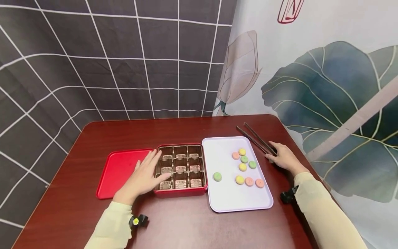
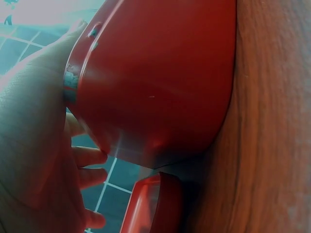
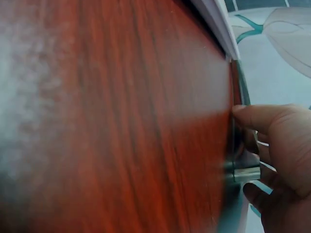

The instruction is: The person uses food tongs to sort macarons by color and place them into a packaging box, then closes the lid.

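My left hand (image 1: 142, 178) rests with fingers outstretched over the left rim of a red box (image 1: 183, 193), which has a bronze divided insert. In the left wrist view, the palm lies along the upper edge of the box's red wall (image 2: 155, 82). At the right, my right hand (image 1: 285, 158) pinches the near end of metal tongs (image 1: 257, 137) between thumb and fingers. Their two arms point away, apart at the tips. The right wrist view shows the thumb against the joined end of the tongs (image 3: 247, 171).
A white tray (image 1: 230, 202) stands right beside the box, with several green, yellow and pink macarons (image 1: 242, 167) on it. The red lid (image 1: 116, 173) lies left of the box, partly behind the left hand. A gridded cloth (image 1: 155, 76) hangs behind the wooden table (image 1: 183, 228).
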Motion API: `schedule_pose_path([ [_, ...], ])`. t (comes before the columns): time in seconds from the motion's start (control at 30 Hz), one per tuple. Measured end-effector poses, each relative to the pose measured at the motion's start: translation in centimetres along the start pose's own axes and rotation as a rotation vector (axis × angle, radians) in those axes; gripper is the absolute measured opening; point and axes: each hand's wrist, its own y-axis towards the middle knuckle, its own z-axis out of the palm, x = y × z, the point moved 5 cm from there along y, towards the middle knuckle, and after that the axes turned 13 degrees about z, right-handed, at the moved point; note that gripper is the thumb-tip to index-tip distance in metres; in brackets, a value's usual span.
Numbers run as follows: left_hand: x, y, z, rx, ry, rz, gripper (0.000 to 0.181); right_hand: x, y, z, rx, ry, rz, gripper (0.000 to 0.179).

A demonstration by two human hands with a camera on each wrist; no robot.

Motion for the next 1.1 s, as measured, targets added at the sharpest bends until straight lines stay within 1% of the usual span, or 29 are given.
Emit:
schedule_pose_path([
  [0.13, 0.1, 0.1, 0.2, -0.001, -0.007, -0.002, 0.097, -0.4, 0.3, 0.5, 0.001, -0.010, 0.032, 0.074],
  [0.23, 0.1, 0.2, 0.4, 0.002, -0.010, -0.002, 0.098, -0.7, 0.3, 0.6, 0.003, -0.012, 0.050, 0.072],
  [0.43, 0.3, 0.6, 0.4, 0.016, -0.007, -0.001, 0.099, -0.6, 0.2, 0.3, 0.004, 0.026, 0.042, 0.061],
  [0.63, 0.6, 1.2, -0.4, -0.002, 0.000, 0.011, 0.097, 0.0, 0.3, -0.6, -0.043, 0.020, 0.027, 0.049],
  [0.73, 0.5, 1.5, -0.7, -0.006, -0.009, 0.008, 0.096, 0.0, 0.4, -1.0, -0.046, 0.027, 0.058, 0.044],
  [0.83, 0.3, 1.8, -0.7, -0.002, -0.023, 0.007, 0.095, -0.1, 0.4, -1.1, -0.018, 0.039, 0.106, 0.042],
  [0.87, 0.3, 1.8, -0.6, 0.003, -0.027, 0.007, 0.094, -0.2, 0.4, -1.1, -0.008, 0.045, 0.116, 0.043],
  [0.97, 0.1, 1.9, -0.2, 0.011, -0.028, 0.014, 0.095, -0.2, 0.3, -0.9, 0.021, 0.060, 0.130, 0.055],
  [1.1, 0.2, 1.7, 0.1, 0.014, -0.044, 0.004, 0.096, 0.1, 0.2, -0.6, 0.029, 0.074, 0.136, 0.071],
])
